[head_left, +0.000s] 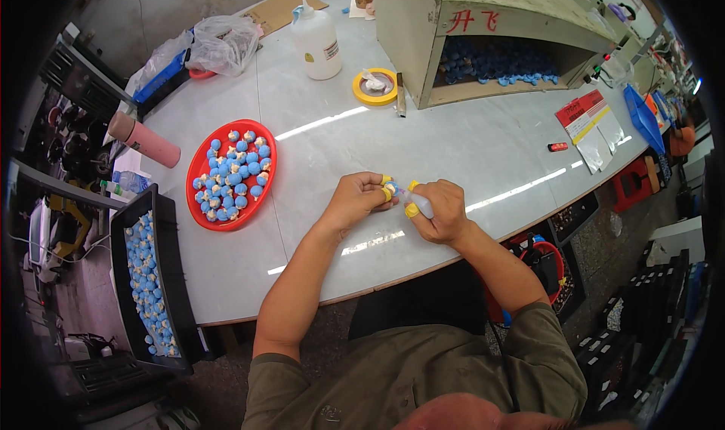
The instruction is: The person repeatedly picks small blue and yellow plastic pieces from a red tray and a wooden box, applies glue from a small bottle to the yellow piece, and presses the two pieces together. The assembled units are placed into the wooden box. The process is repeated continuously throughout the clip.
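Here, the left hand (353,199) pinches a blue piece (392,189). The right hand (445,209) clasps a bottle (420,203) beside it.

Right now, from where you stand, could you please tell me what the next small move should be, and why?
I would probably give the small pale bottle a light squeeze with the right fingers, because its tip points at the small blue piece pinched in the left fingers; whether they touch is too small to tell.
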Demonstrator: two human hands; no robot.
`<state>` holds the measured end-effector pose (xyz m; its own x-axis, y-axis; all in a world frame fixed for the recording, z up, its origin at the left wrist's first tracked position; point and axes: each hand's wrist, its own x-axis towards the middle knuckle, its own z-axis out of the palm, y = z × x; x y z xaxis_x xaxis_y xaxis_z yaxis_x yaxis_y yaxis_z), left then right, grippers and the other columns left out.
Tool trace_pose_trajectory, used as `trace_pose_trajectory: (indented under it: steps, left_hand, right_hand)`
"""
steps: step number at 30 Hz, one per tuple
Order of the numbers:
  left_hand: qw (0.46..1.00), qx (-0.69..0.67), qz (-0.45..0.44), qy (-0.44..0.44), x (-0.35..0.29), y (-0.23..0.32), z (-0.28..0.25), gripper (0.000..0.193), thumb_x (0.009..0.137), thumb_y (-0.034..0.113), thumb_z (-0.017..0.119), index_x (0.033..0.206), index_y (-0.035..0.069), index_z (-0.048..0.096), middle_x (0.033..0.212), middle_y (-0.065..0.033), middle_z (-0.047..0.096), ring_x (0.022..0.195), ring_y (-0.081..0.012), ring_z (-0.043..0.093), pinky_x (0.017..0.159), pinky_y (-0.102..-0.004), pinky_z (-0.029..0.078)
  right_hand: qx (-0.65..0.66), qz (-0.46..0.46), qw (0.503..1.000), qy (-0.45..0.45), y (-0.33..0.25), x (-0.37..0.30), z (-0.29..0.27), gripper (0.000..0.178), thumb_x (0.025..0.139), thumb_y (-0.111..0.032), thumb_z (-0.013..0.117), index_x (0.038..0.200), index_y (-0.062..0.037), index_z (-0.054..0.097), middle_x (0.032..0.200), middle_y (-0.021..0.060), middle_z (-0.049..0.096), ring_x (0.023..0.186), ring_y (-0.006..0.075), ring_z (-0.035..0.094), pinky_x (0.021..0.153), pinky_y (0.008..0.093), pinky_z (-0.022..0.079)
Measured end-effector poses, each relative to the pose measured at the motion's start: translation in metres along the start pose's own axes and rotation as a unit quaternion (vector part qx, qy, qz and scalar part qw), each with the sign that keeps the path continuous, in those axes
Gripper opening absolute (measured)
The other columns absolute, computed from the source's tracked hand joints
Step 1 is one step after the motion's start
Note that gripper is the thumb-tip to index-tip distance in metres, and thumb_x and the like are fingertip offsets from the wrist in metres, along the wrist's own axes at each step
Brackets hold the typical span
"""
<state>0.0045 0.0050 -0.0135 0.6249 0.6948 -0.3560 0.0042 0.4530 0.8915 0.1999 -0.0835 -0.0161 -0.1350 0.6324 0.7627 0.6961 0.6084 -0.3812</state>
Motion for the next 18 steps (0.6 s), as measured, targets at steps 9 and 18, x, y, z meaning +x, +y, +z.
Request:
trace_pose_trajectory:
  steps: [9, 18]
  left_hand:
    - [0.999, -0.033, -0.009, 0.020, -0.001, 0.004, -0.003, 0.030, 0.093, 0.006, 0.066, 0.121, -0.004, 0.060, 0.107, -0.0112, 0.069, 0.097, -0.0202, 0.071, 0.080, -0.0236, 0.059]
    - [0.998, -0.060, -0.032, 0.012, -0.005, 0.012, -0.007, 0.024, 0.091, 0.008, 0.069, 0.113, 0.002, 0.061, 0.106, -0.0085, 0.069, 0.097, -0.0202, 0.071, 0.078, -0.0250, 0.059]
  right_hand:
    - [0.114, 0.139, 0.980, 0.089, -0.001, -0.005, -0.007, 0.020, 0.084, -0.006, 0.069, 0.099, 0.0018, 0.058, 0.082, 0.0130, 0.068, 0.065, 0.0204, 0.065, 0.062, 0.0321, 0.051]
    - [0.214, 0.332, 0.917, 0.056, 0.016, -0.011, -0.041, 0.031, 0.094, -0.004, 0.063, 0.123, 0.0028, 0.054, 0.112, 0.0118, 0.069, 0.100, 0.0142, 0.064, 0.087, 0.0265, 0.049]
